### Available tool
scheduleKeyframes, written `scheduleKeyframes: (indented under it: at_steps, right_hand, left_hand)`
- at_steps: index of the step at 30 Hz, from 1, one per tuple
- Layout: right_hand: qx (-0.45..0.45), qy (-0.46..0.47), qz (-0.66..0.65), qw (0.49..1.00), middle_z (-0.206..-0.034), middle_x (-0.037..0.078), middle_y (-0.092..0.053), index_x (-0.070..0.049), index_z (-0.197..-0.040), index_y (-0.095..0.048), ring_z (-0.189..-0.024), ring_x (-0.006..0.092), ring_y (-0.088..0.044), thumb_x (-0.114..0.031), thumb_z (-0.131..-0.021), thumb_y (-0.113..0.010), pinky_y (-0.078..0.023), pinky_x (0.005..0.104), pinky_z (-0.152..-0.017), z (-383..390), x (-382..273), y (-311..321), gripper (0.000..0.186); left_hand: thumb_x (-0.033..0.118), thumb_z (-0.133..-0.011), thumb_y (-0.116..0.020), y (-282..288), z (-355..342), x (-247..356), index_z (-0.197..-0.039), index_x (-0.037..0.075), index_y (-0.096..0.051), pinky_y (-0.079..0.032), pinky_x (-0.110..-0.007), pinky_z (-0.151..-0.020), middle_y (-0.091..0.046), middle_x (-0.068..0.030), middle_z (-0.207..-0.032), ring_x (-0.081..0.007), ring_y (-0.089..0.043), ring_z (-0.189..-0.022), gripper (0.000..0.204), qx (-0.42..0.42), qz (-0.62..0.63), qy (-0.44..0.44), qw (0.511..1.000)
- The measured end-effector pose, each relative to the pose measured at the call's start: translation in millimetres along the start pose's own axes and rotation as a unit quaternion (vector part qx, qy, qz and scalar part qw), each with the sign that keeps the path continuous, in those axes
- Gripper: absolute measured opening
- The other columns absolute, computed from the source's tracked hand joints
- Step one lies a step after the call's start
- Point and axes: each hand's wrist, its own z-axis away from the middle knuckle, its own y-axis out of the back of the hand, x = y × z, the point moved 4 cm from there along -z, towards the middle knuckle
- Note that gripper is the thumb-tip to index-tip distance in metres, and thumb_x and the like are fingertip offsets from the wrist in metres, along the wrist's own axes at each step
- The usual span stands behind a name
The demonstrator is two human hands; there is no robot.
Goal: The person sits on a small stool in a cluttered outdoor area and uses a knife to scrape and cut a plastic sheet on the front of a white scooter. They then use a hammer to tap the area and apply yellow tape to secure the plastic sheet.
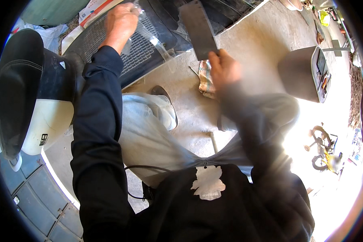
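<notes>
Closed at the upper left, my left hand (123, 24) pinches one end of a clear plastic strip (151, 37). The strip trails down over a scooter's textured dark footboard (109, 46) to its edge. My right hand (226, 69), slightly blurred, is closed on the lower end of a dark grey, flat rectangular plate (197, 30). That plate, blade-like in shape, tilts up and away beside the footboard. Whether it has a handle is hidden by my fingers.
A scooter's black seat (20, 84) with a white side panel (48, 121) stands at left. A checked cloth (206, 80) lies on the concrete floor (250, 52). To the right are a grey bin-like container (300, 74) with tools on top and a small yellow bike (326, 151).
</notes>
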Motion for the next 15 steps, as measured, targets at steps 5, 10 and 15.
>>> scheduleKeyframes:
  at_steps: [5, 10, 15]
  right_hand:
    - [0.023, 0.113, 0.055, 0.992, -0.063, 0.015, -0.051, -0.001, -0.079, -0.054, -0.057, 0.0212, -0.052, -0.017, -0.085, -0.056, -0.042, 0.0351, -0.052, 28.6, 20.4, 26.9, 0.018]
    - [-0.058, 0.045, 0.147, 0.986, -0.090, 0.012, -0.056, -0.008, -0.101, -0.055, -0.078, 0.0306, -0.057, -0.013, -0.074, -0.062, -0.046, 0.0420, -0.065, 57.2, 56.9, 34.8, 0.029]
    - [0.063, 0.091, 0.062, 0.992, -0.064, 0.013, -0.051, 0.001, -0.082, -0.055, -0.059, 0.0146, -0.048, -0.017, -0.085, -0.056, -0.042, 0.0327, -0.055, 68.6, 43.7, 45.7, 0.018]
  left_hand:
    - [0.034, -0.085, -0.056, 32.9, 3.0, -7.9, -0.105, 0.009, -0.066, -0.046, -0.035, -0.081, -0.066, -0.0172, -0.094, -0.0328, -0.062, -0.089, 0.033, 0.092, -0.057, 0.027, 0.994]
    - [0.033, -0.086, -0.053, 62.1, 3.6, -10.5, -0.106, 0.009, -0.065, -0.047, -0.036, -0.074, -0.066, -0.0166, -0.085, -0.0301, -0.062, -0.080, 0.034, 0.073, -0.065, 0.034, 0.995]
    - [0.010, -0.081, -0.054, 38.6, 53.7, 23.0, -0.097, 0.001, -0.064, -0.049, -0.036, -0.069, -0.064, -0.0224, -0.087, -0.0317, -0.063, -0.078, 0.021, -0.112, 0.140, 0.028, 0.983]
